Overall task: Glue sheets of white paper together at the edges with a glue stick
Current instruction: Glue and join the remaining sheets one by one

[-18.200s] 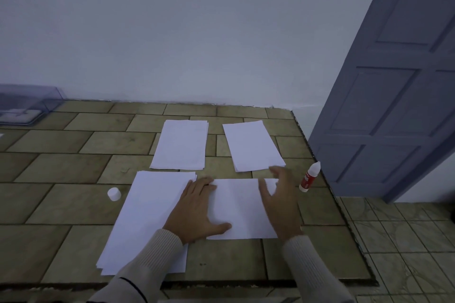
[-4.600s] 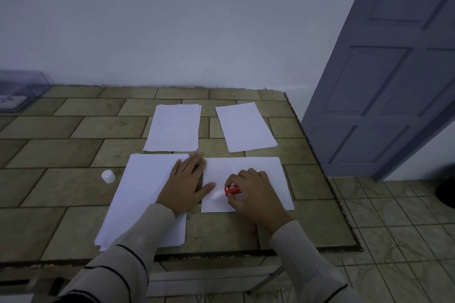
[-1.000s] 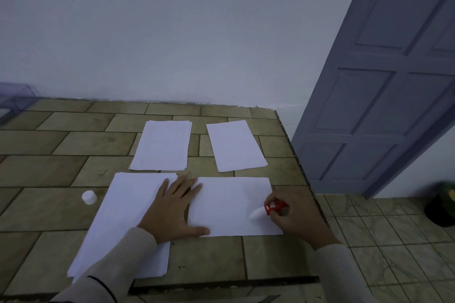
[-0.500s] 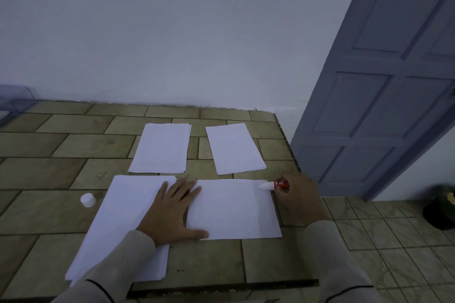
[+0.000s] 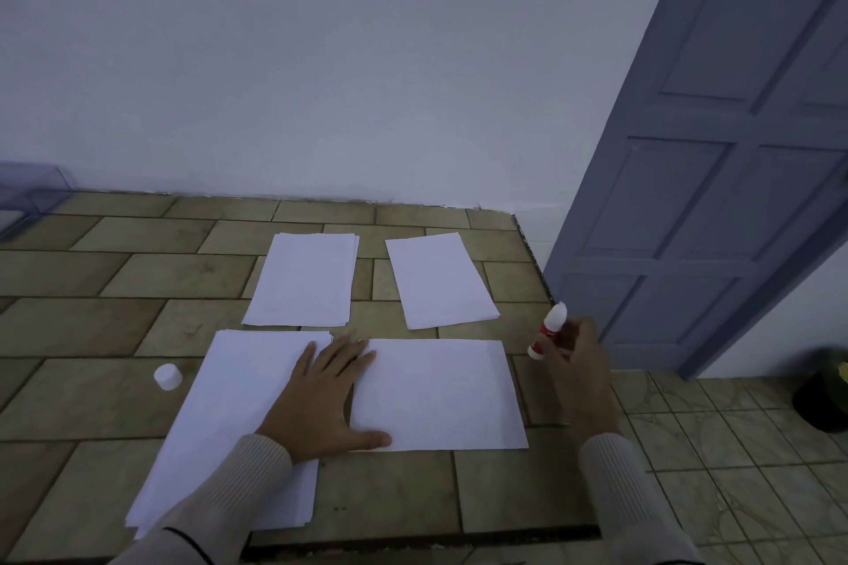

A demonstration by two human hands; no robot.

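Observation:
A white sheet (image 5: pixel 440 395) lies flat on the tiled table (image 5: pixel 137 271) in front of me. My left hand (image 5: pixel 321 399) presses flat on its left edge, fingers spread, partly over a stack of white paper (image 5: pixel 234 422) to the left. My right hand (image 5: pixel 578 362) holds a red and white glue stick (image 5: pixel 548 330) nearly upright, just beyond the sheet's right edge near the table's right side. The stick's white cap (image 5: pixel 168 376) stands on the table left of the stack.
Two more white paper piles lie further back, a left pile (image 5: pixel 303 280) and a right pile (image 5: pixel 440 280). A clear plastic box (image 5: pixel 27 193) sits at the far left. A grey-blue door (image 5: pixel 716 179) stands right of the table, over tiled floor (image 5: pixel 734 450).
My right hand has lifted the glue stick off the sheet's right edge and turned it upright beside the sheet. My left hand stays pressed on the sheet.

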